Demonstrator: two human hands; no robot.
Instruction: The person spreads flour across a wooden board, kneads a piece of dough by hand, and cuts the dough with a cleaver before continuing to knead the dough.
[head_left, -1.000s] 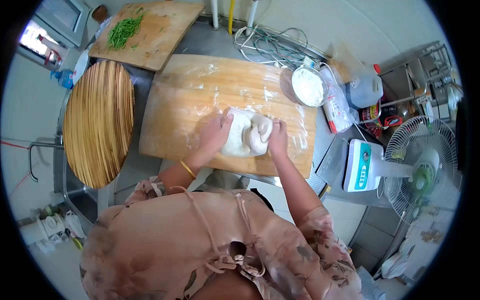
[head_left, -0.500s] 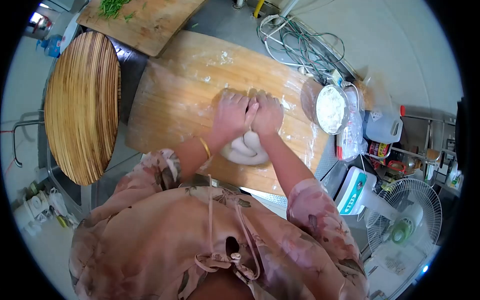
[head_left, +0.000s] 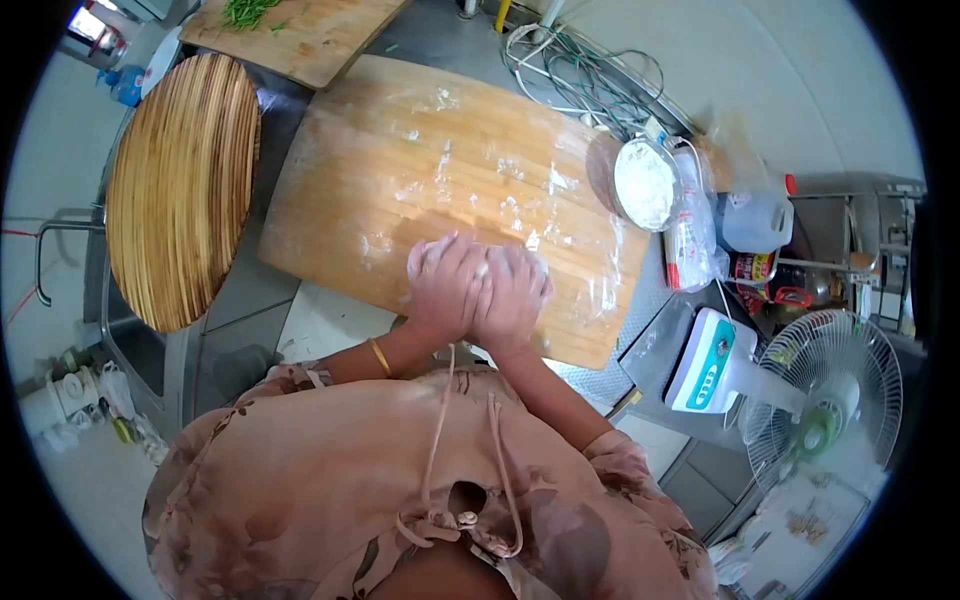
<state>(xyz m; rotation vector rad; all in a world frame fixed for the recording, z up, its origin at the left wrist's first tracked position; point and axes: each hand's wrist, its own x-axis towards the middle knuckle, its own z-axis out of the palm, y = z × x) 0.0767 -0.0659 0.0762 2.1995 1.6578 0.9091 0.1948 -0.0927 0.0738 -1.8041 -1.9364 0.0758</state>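
Observation:
My left hand (head_left: pixel 445 285) and my right hand (head_left: pixel 512 297) lie side by side near the front edge of a large wooden board (head_left: pixel 370 170). Their fingers curl over a lump of white dough (head_left: pixel 483 270), and the hands cover nearly all of it. White flour coats the fingers. Streaks and patches of flour mark the board beyond my hands. A round container of white flour (head_left: pixel 647 185) stands by the board's right side.
An oval slatted wooden board (head_left: pixel 183 195) stands at left by the sink. Chopped greens (head_left: pixel 248 12) lie on a smaller cutting board (head_left: pixel 310 45) at the back. Tangled cables (head_left: pixel 585 80), a kitchen scale (head_left: pixel 708 362) and a fan (head_left: pixel 830 390) are at right.
Both hands have come back toward my body, drawing the dough to the board's front edge. The folded dough showed below my palms before; now my hands hide most of it. The view has shifted slightly.

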